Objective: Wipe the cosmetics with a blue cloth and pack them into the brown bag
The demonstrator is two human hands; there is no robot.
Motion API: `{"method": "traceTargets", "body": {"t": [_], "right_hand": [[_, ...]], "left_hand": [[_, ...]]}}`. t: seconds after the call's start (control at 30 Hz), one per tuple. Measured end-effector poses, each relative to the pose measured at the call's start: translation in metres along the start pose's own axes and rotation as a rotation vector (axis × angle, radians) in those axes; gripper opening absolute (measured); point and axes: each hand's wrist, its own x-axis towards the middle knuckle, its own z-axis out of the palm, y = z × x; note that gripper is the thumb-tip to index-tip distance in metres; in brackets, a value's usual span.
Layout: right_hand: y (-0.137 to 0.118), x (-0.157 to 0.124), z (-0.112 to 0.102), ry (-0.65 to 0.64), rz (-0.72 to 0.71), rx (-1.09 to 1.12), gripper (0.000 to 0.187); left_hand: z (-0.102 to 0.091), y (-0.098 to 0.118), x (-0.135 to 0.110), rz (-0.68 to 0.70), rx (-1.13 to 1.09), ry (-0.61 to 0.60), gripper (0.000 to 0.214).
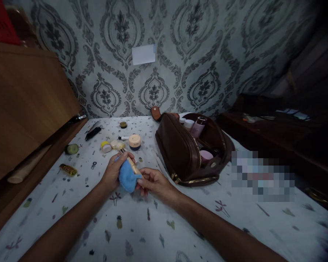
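My left hand is closed around a slim beige-gold tube with a dark end, and a fluffy blue cloth is bunched beneath it. Between the thumb and fingers of my right hand is the cloth's edge, near the tube's lower end. Just beyond my hands stands a peach jar with a dark base. Small pale and yellow-lidded containers lie beside it. To the right, an open brown cosmetic bag holds several bottles and jars, including a pink bottle.
Toward the left lie a gold bottle, a green-ended jar and a black brush-like item. A small round pot sits near the wall. A wooden cabinet borders the left side, dark furniture the right.
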Motion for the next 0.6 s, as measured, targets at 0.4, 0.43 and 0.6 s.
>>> {"method": "traceTargets", "body": {"t": [0.4,0.43,0.6], "right_hand": [[0.003,0.000,0.004,0.137,-0.101,-0.174,0.027],[0.004,0.000,0.003,0.135,-0.094,-0.182,0.027],[0.004,0.001,-0.003,0.237,-0.160,-0.363,0.024]], "left_hand": [[0.003,-0.014,-0.009,-0.038,0.212,-0.237,0.042],[0.004,-0.012,-0.010,-0.023,0.229,-0.251,0.041],[0.003,0.009,-0.011,0.113,0.385,-0.233,0.031]]}}
